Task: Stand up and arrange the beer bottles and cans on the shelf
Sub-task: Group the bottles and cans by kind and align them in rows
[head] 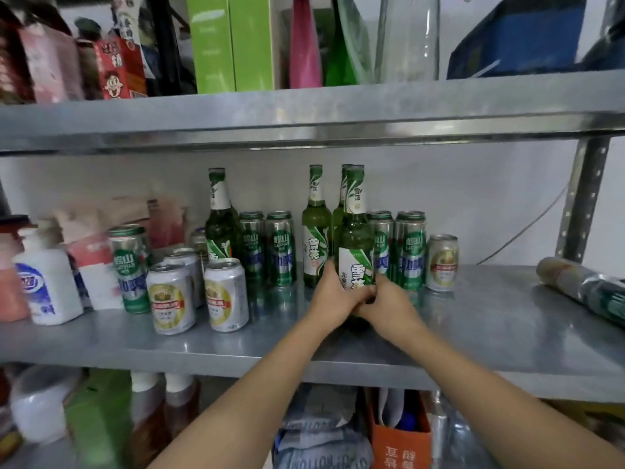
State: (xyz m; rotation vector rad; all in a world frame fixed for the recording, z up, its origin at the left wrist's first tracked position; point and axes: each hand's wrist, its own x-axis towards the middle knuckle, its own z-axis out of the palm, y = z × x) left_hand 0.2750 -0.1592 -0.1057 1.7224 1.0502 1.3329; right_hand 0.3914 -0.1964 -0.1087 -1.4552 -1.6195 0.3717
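Presently, both hands are on 1 upright green beer bottle [355, 245]. The left hand [333, 292] wraps its lower body from the left and the right hand [389, 299] from the right, fingers curled round the glass at the foot of the label, so the grip is closed on it from 2 sides. The bottle's long axis is vertical, with no tilt noted. Its base is at the surface of the shelf [473, 316]; whether it bears weight or is just lifted cannot be told. It stands forward of the back row, directly ahead of the rear bottle [340, 211], with another standing bottle [316, 228] just beside on its left and 2 tall green cans [411, 248] just beside on its right. Judgement: the step in hand is setting this bottle into line. The line lies beyond the grip, away from the person, so the coming move is likely a push rearward or a sidestep. Clearance on both flanks is slight, with the left hand close to the neighbouring bottle. Outstanding: 1 container [581, 286], can or bottle not determined, lies on its side at the far right of the shelf, well apart from the rest. The right hand is the nearer to it.
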